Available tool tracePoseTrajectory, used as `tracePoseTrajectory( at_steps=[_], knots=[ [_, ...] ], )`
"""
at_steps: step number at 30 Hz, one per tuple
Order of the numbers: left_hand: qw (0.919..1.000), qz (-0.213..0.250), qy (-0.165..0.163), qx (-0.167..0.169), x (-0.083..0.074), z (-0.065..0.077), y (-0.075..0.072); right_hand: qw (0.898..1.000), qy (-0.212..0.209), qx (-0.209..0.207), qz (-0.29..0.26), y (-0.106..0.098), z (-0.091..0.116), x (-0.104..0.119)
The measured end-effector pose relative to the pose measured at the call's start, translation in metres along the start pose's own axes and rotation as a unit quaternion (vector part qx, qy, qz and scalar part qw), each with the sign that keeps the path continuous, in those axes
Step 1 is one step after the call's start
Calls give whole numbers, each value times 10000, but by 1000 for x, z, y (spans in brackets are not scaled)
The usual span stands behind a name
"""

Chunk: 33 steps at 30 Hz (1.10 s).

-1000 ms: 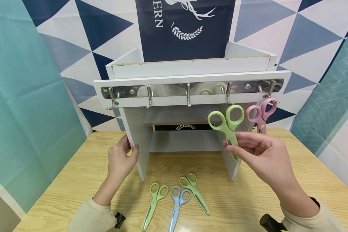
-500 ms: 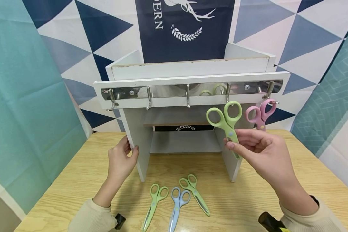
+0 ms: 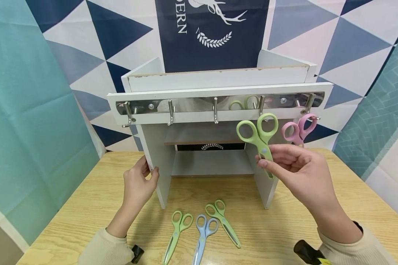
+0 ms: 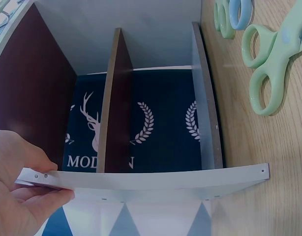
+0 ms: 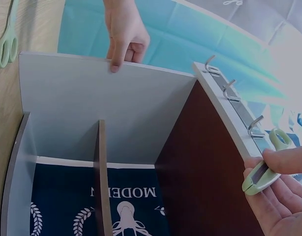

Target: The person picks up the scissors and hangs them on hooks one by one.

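Observation:
Green scissors (image 3: 261,140) are pinched by the blade end in my right hand (image 3: 300,173), handles up, in front of the hook rail (image 3: 192,105). Their finger loops overlap the rail's lower edge just below the second hook from the right (image 3: 261,105); whether they touch it I cannot tell. My left hand (image 3: 140,184) grips the front edge of the left side panel (image 3: 154,158) of the white shelf unit, thumb on one face and fingers on the other, as the left wrist view confirms. Pink scissors (image 3: 297,130) hang at the rail's right-end hook, partly hidden behind my right hand.
On the wooden table (image 3: 76,206) in front of the unit lie green scissors (image 3: 175,233), blue scissors (image 3: 203,237) and another green pair (image 3: 223,222). A patterned cloth (image 3: 119,29) hangs behind. Metal hooks (image 3: 170,112) stick out along the rail.
My right hand has risen slightly with the green scissors, bringing their loops closer to the rail. The left hand keeps its grip on the panel.

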<state>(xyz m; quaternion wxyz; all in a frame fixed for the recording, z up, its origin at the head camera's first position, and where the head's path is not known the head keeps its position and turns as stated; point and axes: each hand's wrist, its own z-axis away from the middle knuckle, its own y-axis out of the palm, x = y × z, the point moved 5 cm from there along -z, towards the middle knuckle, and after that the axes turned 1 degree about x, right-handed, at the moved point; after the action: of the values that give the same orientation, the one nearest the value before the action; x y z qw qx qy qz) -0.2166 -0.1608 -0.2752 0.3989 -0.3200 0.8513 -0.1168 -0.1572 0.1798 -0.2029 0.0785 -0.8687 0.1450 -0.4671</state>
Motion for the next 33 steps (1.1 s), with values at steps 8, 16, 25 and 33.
tracePoseTrajectory(
  at_steps=[8, 16, 25, 33],
  knots=[
    [10000, 52, 25, -17, 0, 0, 0, 9997, 11, -15, -245, 0, -2, 2],
    [10000, 43, -40, 6, 0, 1, -1, 9999, 50, -75, -148, -1, -4, -1],
    [10000, 29, -18, -10, -1, 1, -1, 9998, -50, -10, -168, 1, -6, 1],
    [10000, -6, 23, -5, -1, 1, -1, 9999, 37, 83, -77, 2, -8, -3]
  ],
)
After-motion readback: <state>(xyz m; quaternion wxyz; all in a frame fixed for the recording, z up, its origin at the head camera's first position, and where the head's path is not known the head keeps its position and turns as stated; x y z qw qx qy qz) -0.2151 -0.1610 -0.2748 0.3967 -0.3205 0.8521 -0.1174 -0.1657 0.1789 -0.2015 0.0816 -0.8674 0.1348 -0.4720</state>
